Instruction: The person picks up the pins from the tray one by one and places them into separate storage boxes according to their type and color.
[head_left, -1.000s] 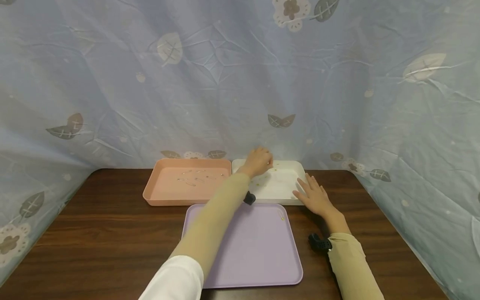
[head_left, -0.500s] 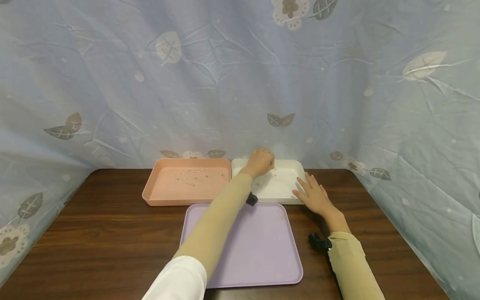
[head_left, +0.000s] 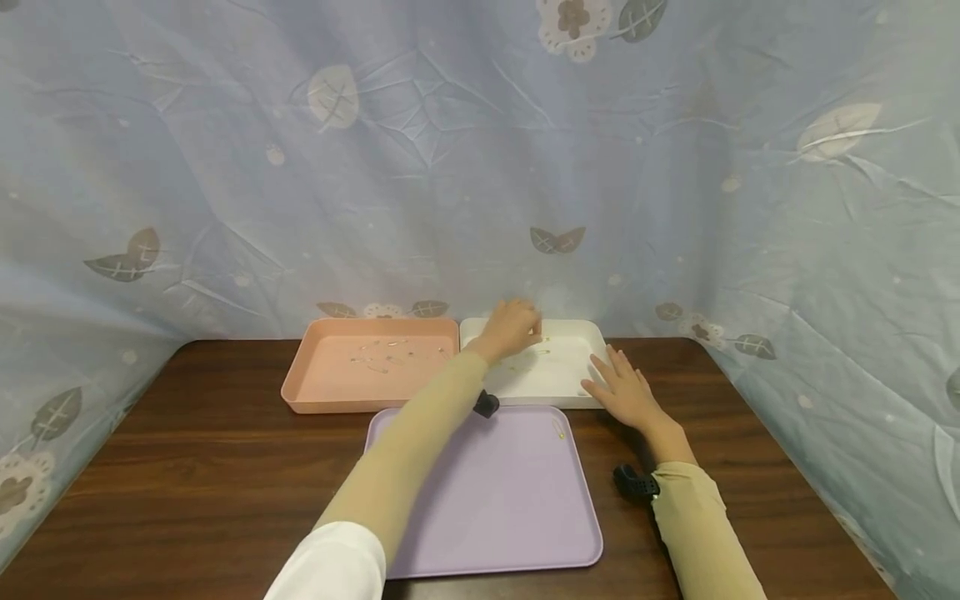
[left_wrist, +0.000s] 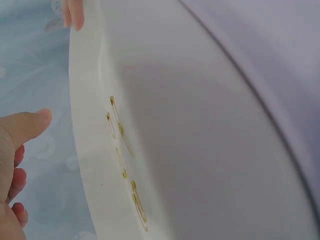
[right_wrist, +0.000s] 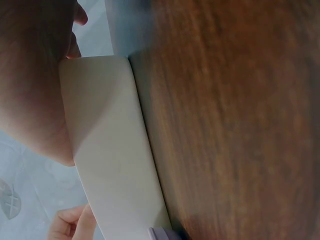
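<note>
My left hand [head_left: 512,327] reaches over the left part of the white tray [head_left: 555,383], above its floor. In the left wrist view its thumb [left_wrist: 30,125] is extended and apart from the loosely bent fingers [left_wrist: 17,182], with nothing seen between them. Several small gold safety pins [left_wrist: 120,167] lie along the tray's floor near one wall. My right hand [head_left: 628,396] rests with spread fingers at the tray's right rim. A single gold safety pin [head_left: 558,429] lies in the upper right corner of the purple tray [head_left: 510,500].
Left of the white tray and against it stands a pink tray [head_left: 330,379] with several silver safety pins [head_left: 377,369]. All three trays are on a dark wooden table [head_left: 187,467]. A patterned blue cloth [head_left: 420,167] hangs behind the table.
My left hand has shifted only slightly over the white tray, a little toward me and left. More of a gold pin now shows beside it. The right hand stays at the rim.
</note>
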